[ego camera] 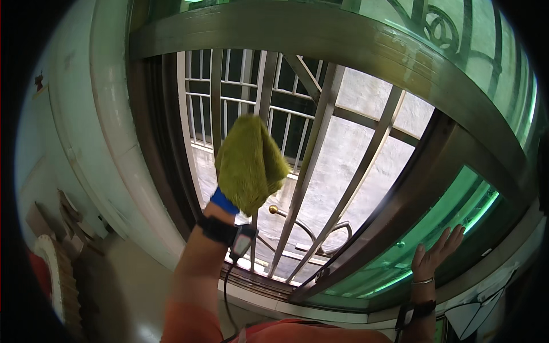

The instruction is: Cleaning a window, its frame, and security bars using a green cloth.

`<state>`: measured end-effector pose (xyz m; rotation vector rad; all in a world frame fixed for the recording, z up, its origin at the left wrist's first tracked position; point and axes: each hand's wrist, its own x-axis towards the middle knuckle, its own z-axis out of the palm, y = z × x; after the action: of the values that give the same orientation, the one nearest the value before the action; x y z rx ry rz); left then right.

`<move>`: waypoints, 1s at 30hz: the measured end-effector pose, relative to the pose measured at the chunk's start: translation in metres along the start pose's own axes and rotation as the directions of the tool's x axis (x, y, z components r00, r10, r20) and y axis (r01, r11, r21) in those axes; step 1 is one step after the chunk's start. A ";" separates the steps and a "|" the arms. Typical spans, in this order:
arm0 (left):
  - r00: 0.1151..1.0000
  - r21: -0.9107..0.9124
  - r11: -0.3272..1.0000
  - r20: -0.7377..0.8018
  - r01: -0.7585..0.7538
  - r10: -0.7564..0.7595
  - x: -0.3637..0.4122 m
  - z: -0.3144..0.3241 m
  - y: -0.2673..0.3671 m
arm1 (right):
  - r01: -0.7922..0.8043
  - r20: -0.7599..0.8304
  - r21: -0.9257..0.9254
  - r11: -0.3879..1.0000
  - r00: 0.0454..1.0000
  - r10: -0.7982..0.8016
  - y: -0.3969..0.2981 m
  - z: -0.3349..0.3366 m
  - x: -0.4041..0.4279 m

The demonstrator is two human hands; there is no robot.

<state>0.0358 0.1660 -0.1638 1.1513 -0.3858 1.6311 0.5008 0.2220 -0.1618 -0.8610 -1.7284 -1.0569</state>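
My left hand [224, 200] is mostly hidden by a fuzzy yellow-green cloth [248, 167]; only a blue edge, perhaps of a glove, shows at the wrist. The cloth is raised before the metal bars [300, 188] of a window grille and looks draped over or gripped by the hand. At the lower right, my right hand [437, 253] is bare, its fingers apart with nothing in them, in front of the green-tinted glass [467, 201] of a sliding pane. Whether it touches the glass cannot be told. Both wrists bear black straps with devices.
A wide metal crossbar [300, 30] spans the top. The window track [257, 278] runs below the bars. A pale tiled wall [116, 128] stands at left, with a scalloped-edged piece of furniture [53, 274] low down. A black cable [226, 296] hangs from the left wrist device.
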 end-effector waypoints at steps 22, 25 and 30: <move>0.988 -0.003 0.996 -0.121 -0.094 0.093 0.139 0.038 -0.085 | 0.007 0.032 -0.013 1.000 0.999 -0.007 0.009 -0.002 -0.004; 0.980 -0.030 0.993 -0.164 -0.116 0.110 0.115 0.036 -0.099 | 0.003 0.027 -0.003 1.000 1.000 -0.003 0.010 -0.003 -0.004; 0.976 -0.073 0.990 -0.194 -0.119 0.103 0.091 0.034 -0.103 | 0.026 0.015 0.027 0.999 1.000 -0.027 0.008 -0.003 -0.002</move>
<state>0.1441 0.2326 -0.1017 0.9160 -0.3970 1.7885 0.5096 0.2221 -0.1602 -0.8335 -1.7676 -1.0449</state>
